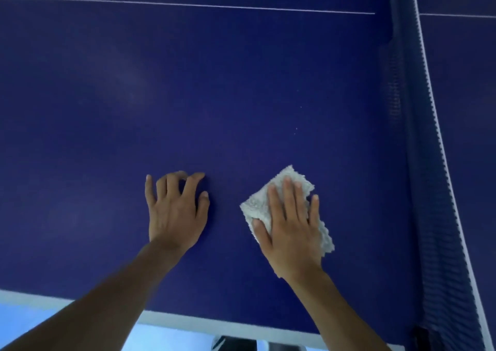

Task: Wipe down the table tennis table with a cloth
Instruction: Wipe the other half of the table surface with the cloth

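Pressing the cloth (pixel 291 175) flat on the near right of the desk (pixel 188 95) with straight fingers, the right hand (pixel 292 232) has no pinch on it, while the left hand (pixel 174 211) rests loosely bent and empty, so the cloth may slip free or snag the net (pixel 434 189).

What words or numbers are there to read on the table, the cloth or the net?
None: no word, number, label or brand can be read anywhere.
The table bears only white lines, no writing.
The cloth under the right hand is plain.
The net shows only its white top band.
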